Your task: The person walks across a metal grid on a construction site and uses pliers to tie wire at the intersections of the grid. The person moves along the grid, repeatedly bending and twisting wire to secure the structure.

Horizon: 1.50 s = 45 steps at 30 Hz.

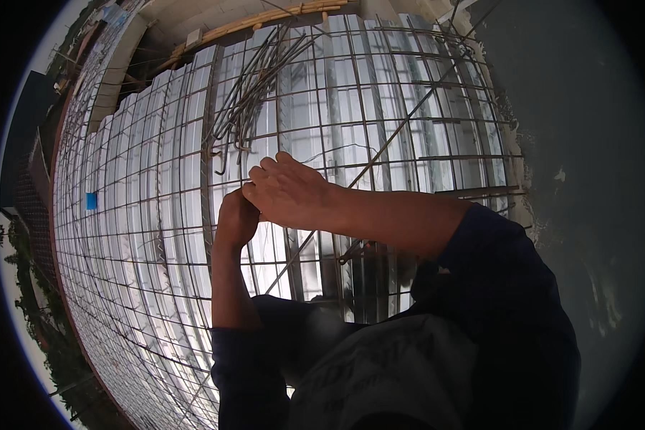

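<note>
My right hand (290, 190) and my left hand (236, 218) meet above a grid of thin steel reinforcing bars, near the middle of the head view. The right hand's fingers are curled and lie against the left hand. Closed too, the left hand is partly covered by the right one. Whatever they grip, if anything, is hidden between them. Just beyond the hands, a loose bundle of bent steel rods (254, 89) rests on the grid. Under the bars spreads ribbed, shiny metal decking (314, 147).
A long bar (390, 141) runs diagonally across the grid. To the right stands a grey wall (573, 179) with a rough edge. Bamboo poles (265, 18) lie along the far edge. A small blue piece (91, 201) shows at the left, near the deck's outer edge.
</note>
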### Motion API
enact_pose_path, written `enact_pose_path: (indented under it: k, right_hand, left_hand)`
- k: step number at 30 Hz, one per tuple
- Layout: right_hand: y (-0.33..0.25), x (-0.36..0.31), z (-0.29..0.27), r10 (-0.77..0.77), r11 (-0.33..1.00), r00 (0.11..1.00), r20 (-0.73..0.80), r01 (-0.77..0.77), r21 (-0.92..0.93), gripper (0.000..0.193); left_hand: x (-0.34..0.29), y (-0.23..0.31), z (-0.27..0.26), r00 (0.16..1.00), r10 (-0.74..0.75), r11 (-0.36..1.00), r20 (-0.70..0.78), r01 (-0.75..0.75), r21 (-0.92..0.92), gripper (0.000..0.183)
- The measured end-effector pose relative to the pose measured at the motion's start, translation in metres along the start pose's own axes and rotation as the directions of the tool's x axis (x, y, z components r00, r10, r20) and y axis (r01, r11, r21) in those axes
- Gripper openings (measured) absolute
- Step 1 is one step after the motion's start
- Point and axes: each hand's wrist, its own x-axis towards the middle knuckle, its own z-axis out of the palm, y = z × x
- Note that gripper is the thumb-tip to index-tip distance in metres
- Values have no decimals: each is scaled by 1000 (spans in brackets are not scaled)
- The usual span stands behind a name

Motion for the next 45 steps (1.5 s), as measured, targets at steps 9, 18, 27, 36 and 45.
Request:
enact_pose_path:
  k: [9,18,27,36,45]
  right_hand:
    - [78,-78,-36,320,902,922,216,-367,229,27]
    - [106,-115,-69,528,799,831,174,-555,229,20]
    - [110,-132,-70,570,744,753,329,-643,183,24]
    - [42,-90,-29,466,857,795,389,-514,24,20]
    - [54,-96,-46,495,856,839,225,-516,41,24]
  left_hand:
    - [-8,19,24,992,99,994,81,-96,-51,25]
    - [15,-25,36,994,107,994,-20,-107,10,26]
    - [18,-36,19,988,37,949,149,12,-315,25]
    - [10,7,37,918,202,842,343,16,-539,34]
    - [-7,1,21,982,148,818,119,-54,-572,54]
